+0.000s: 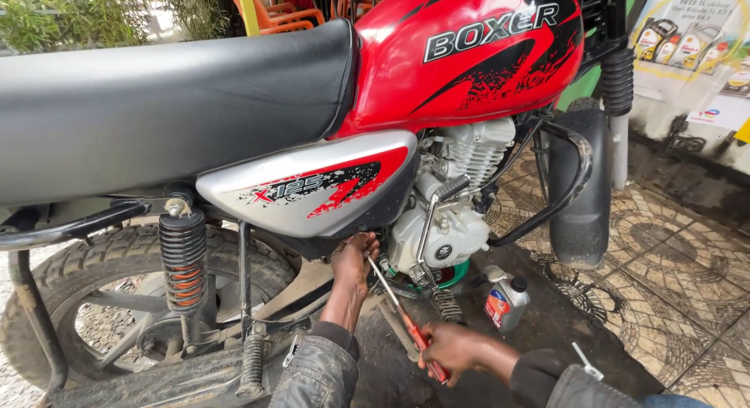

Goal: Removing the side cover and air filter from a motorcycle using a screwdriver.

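Observation:
A red motorcycle with a red tank, black seat and silver side panel stands side-on before me. My left hand reaches up under the side panel, beside the silver engine, fingers curled on something hidden there. My right hand is lower and grips the red handle of a long screwdriver. Its shaft slants up-left, with the tip close to my left hand at the engine's rear.
A small grey oil bottle with a red label stands on the dark ground under the engine. A green pan sits beneath the engine. The rear wheel, shock spring and front mudguard flank the work area. Patterned paving lies right.

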